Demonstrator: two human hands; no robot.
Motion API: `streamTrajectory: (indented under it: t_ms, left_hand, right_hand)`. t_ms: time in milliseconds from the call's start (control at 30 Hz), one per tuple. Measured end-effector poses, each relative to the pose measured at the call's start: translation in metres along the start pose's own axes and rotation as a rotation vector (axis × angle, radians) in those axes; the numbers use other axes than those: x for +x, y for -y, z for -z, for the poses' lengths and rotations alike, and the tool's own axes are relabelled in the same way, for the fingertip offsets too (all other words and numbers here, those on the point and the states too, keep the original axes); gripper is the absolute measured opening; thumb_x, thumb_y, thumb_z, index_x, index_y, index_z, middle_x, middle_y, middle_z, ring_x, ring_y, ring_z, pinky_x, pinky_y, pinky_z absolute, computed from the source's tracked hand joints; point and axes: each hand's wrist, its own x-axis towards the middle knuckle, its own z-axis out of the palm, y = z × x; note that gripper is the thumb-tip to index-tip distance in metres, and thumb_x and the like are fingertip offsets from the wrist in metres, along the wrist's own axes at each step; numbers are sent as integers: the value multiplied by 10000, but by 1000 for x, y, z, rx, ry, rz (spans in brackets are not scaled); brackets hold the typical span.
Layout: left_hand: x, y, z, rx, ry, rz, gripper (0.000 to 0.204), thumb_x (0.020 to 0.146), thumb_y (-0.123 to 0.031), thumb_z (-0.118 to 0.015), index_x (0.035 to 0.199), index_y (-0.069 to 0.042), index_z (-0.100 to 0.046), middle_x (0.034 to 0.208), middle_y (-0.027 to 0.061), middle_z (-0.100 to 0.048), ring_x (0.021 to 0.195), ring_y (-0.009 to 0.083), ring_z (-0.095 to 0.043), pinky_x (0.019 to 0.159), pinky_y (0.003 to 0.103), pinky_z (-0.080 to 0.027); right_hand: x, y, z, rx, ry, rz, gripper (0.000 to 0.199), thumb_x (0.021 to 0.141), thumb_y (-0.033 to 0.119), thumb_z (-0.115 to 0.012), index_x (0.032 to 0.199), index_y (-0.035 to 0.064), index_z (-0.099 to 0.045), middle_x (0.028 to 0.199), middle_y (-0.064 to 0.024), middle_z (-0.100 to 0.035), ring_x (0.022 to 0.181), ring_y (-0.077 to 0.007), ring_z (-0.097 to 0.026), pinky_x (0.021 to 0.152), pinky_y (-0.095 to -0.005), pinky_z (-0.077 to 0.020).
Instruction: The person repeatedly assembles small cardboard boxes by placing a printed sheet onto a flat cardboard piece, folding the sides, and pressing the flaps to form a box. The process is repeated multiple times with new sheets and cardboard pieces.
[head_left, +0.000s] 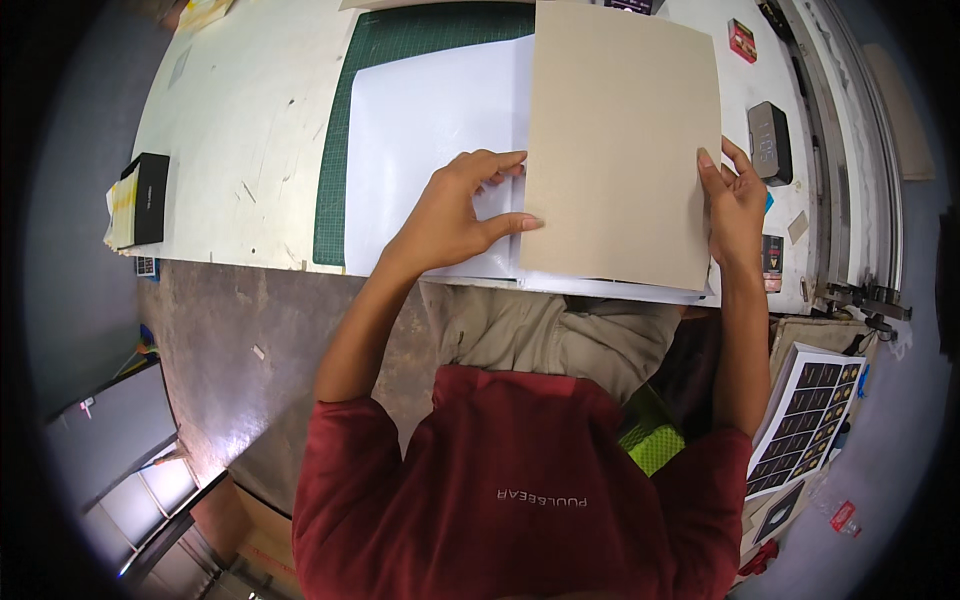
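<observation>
A stiff beige cardboard sheet (622, 150) lies over the right part of a large white sheet (430, 150), with a white strip showing below its near edge. Under the white sheet is a green cutting mat (328, 225). My left hand (462, 205) is at the cardboard's left edge, its thumb tip on top and its index finger against the edge; the other fingers are curled and partly hidden. At the right edge, my right hand (736, 205) grips the cardboard with the thumb on its face. Its other fingers are bent beside the edge.
The white worktable (235, 150) carries a black box with papers (150, 200) at the left. On the right stand a dark digital clock (770, 143), a small red box (742, 40) and a dark small box (772, 262). Printed sheets (805, 415) hang lower right.
</observation>
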Motion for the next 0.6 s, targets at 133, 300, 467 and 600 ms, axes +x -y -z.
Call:
streamTrajectory:
  t_ms: [133, 300, 467, 600]
  left_hand:
    - [-11, 7, -5, 296, -72, -112, 688, 717, -297, -871, 1283, -10, -607, 1149, 130, -646, 1030, 270, -583, 896, 360, -476]
    - [-14, -4, -9, 329, -102, -228, 623, 735, -315, -848, 1242, -30, -625, 1174, 133, -622, 1073, 301, -557, 941, 391, -432]
    - [10, -2, -8, 438, -207, -289, 440, 789, -228, -777, 1167, -49, -637, 1150, 132, -619, 1066, 324, -563, 923, 399, -418]
    - [56, 3, 11, 467, -186, -328, 388, 803, -212, -745, 1144, -49, -657, 1127, 139, -643, 1073, 306, -578, 943, 414, -439]
  right_hand:
    - [2, -16, 2, -86, 26, -4, 454, 958, 88, -634, 1329, -122, -478, 1036, -191, -717, 921, -141, -666, 816, -232, -496]
    - [9, -10, 13, -20, -10, -32, 443, 945, 100, -657, 1308, -106, -507, 1026, -182, -718, 910, -144, -667, 798, -241, -505]
    - [24, 4, 69, 5, -164, 11, 442, 926, 86, -674, 1295, -99, -515, 1119, -181, -674, 1007, -175, -650, 879, -266, -493]
    - [12, 25, 71, 6, -198, 44, 472, 920, 77, -678, 1312, -115, -496, 1121, -185, -669, 1025, -186, -646, 921, -288, -482]
